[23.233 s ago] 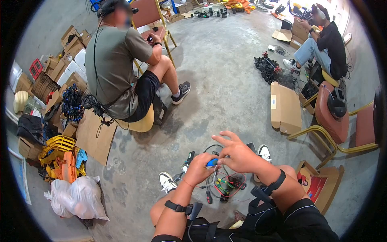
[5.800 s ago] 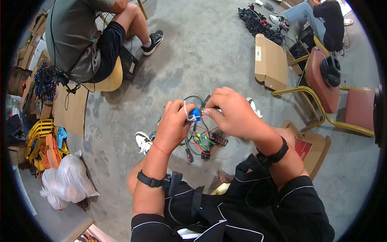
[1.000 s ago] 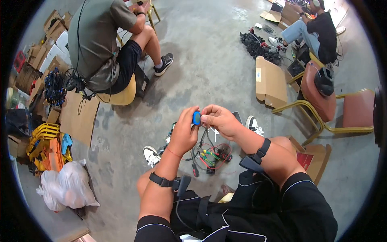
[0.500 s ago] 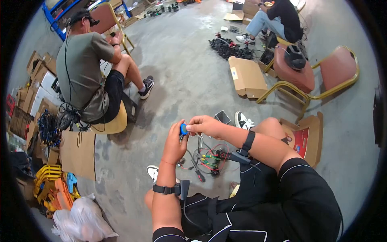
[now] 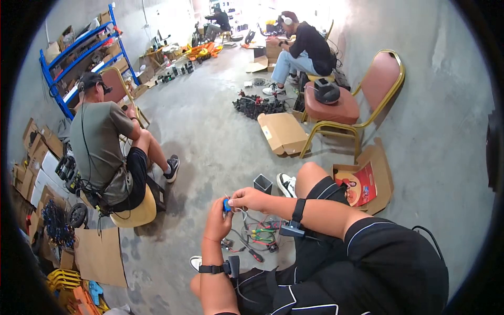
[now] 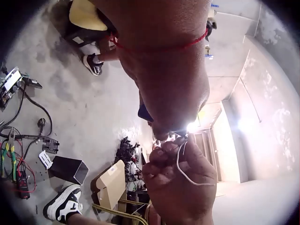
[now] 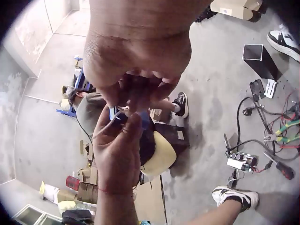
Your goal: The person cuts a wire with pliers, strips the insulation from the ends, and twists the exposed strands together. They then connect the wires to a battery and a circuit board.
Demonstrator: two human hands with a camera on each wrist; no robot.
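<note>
In the head view my left hand (image 5: pixel 216 223) holds a small blue piece (image 5: pixel 227 205) at its fingertips, in front of my knees. My right hand (image 5: pixel 251 199) meets it there with thumb and fingers pinched together. A thin white wire (image 7: pixel 108 125) runs from the pinched fingertips across the left hand in the right wrist view. The left wrist view shows this wire (image 6: pixel 181 165) lying in a loop over the right hand. Fingers cover most of the blue piece, so I cannot tell its kind.
On the floor lie pliers (image 7: pixel 287 139), a screwdriver (image 7: pixel 282 168), a small circuit board (image 7: pixel 241 161) and tangled cables. A dark square tube (image 5: pixel 263 184) stands beyond my hands. An open cardboard box (image 5: pixel 370 181) is at right, chairs (image 5: pixel 331 107) behind it. A seated person (image 5: pixel 102 152) is at left.
Over the last second my head view has tilted up and turned right, showing more of the room. Both hands stay together at the blue piece. Earlier, white wire also showed at the left hand.
</note>
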